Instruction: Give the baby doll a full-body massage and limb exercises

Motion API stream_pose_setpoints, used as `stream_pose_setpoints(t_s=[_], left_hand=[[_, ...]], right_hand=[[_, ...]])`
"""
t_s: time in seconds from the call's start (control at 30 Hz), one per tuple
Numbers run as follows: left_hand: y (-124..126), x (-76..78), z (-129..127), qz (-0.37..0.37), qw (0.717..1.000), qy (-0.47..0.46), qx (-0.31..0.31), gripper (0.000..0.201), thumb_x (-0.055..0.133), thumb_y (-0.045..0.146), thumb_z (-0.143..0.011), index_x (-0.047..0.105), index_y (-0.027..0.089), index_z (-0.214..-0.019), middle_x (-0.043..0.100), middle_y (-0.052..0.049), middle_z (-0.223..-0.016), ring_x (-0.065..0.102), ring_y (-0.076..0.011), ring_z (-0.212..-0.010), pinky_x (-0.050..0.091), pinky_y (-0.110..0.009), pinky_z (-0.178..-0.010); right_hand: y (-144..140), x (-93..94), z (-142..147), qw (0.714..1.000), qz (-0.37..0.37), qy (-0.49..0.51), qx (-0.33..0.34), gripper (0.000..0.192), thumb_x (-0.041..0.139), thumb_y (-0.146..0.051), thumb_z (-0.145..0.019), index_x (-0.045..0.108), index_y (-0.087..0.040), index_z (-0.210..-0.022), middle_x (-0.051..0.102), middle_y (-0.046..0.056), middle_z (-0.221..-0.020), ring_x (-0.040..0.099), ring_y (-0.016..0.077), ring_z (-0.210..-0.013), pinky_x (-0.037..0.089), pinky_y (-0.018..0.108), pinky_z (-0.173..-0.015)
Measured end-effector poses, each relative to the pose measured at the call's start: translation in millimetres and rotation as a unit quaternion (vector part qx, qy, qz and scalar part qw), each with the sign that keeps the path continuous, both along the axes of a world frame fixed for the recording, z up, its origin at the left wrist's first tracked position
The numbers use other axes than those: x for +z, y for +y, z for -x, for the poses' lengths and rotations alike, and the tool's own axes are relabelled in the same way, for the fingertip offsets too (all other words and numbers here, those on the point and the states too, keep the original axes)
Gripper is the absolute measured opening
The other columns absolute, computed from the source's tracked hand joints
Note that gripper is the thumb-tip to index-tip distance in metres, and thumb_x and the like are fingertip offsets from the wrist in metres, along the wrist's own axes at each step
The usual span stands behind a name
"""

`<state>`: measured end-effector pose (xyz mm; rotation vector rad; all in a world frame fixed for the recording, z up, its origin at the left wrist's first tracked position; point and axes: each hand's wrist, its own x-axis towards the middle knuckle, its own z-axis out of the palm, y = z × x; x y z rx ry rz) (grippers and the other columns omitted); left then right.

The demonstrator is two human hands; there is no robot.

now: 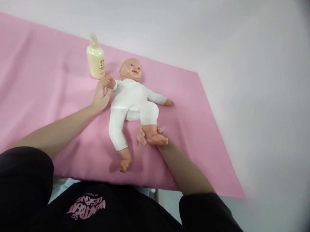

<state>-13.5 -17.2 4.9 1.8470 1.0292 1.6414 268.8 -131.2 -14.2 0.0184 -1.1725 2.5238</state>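
A baby doll (131,98) in a white suit lies on its back on a pink cloth (43,90), head toward the far side. My left hand (101,96) holds the doll's raised hand at the wrist. My right hand (144,136) is under the doll's bent leg, fingers wrapped around the ankle and foot. The doll's other leg lies straight toward me. A pale yellow lotion bottle (96,58) stands upright just beyond my left hand, near the doll's head.
The pink cloth covers a white surface (249,65) that extends to the right and behind. The cloth's near edge runs close to my body, with a bit of metal frame (154,193) showing below it.
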Motion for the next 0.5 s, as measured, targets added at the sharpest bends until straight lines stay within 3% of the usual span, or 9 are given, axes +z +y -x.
stream_pose_setpoints(t_s=[0.1, 0.23, 0.5], left_hand=[[-9, 6.6, -1, -0.045, 0.989, 0.132, -0.042, 0.068, 0.06, 0.076, -0.089, 0.061, 0.024, -0.134, 0.064, -0.015, -0.14, 0.054, -0.0364, -0.139, 0.033, -0.057, -0.124], [-12, 11.4, -4, -0.082, 0.952, 0.274, -0.114, 0.056, 0.05, 0.065, -0.099, 0.065, 0.025, -0.135, 0.068, -0.015, -0.14, 0.053, -0.0368, -0.142, 0.033, -0.059, -0.123], [-11, 12.4, -5, -0.098, 0.931, 0.331, -0.119, 0.054, 0.042, 0.059, -0.104, 0.065, 0.026, -0.14, 0.066, -0.014, -0.145, 0.051, -0.0334, -0.146, 0.032, -0.059, -0.125]], right_hand=[[0, 3.6, -1, 0.99, 0.037, 0.084, -0.106, 0.05, 0.069, -0.069, -0.082, 0.061, -0.02, -0.088, 0.062, -0.002, -0.065, 0.059, 0.0148, -0.061, 0.058, 0.035, -0.082], [1, 18.2, 0, 0.972, 0.12, 0.008, -0.203, 0.039, 0.06, -0.057, -0.089, 0.06, -0.018, -0.091, 0.059, -0.003, -0.068, 0.05, 0.0109, -0.055, 0.054, 0.026, -0.064], [2, 20.9, 1, 0.943, 0.164, -0.1, -0.273, 0.04, 0.047, -0.052, -0.097, 0.063, -0.016, -0.09, 0.061, -0.001, -0.066, 0.045, 0.0101, -0.051, 0.049, 0.025, -0.055]])
